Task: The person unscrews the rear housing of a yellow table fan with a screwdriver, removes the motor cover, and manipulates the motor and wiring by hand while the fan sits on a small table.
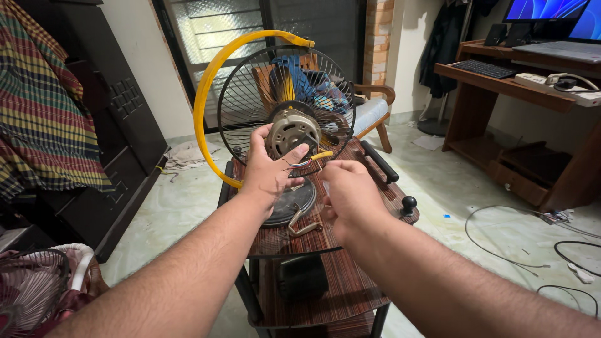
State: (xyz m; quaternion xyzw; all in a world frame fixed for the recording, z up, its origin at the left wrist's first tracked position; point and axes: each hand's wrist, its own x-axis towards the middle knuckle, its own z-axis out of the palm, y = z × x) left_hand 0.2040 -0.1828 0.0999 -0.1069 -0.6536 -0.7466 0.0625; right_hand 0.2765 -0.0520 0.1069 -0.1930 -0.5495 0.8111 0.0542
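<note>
A small fan stands on a striped wooden trolley table (382,188). It has a black wire guard (250,106) with a yellow rim (206,94) and a bare grey motor (292,131) at its centre. My left hand (270,169) grips the motor from below, thumb on its side. Wires with a yellow sleeve (320,155) come out of the motor. My right hand (352,191) pinches those wires just right of the motor. A round black fan base (294,203) lies flat under both hands.
A wooden chair (375,112) stands behind the trolley. A desk with a keyboard (485,69), power strip and screens is at the right. Cables (513,238) lie on the tiled floor. A dark cabinet (119,119) and plaid cloth are at the left, another fan guard (31,288) at the bottom left.
</note>
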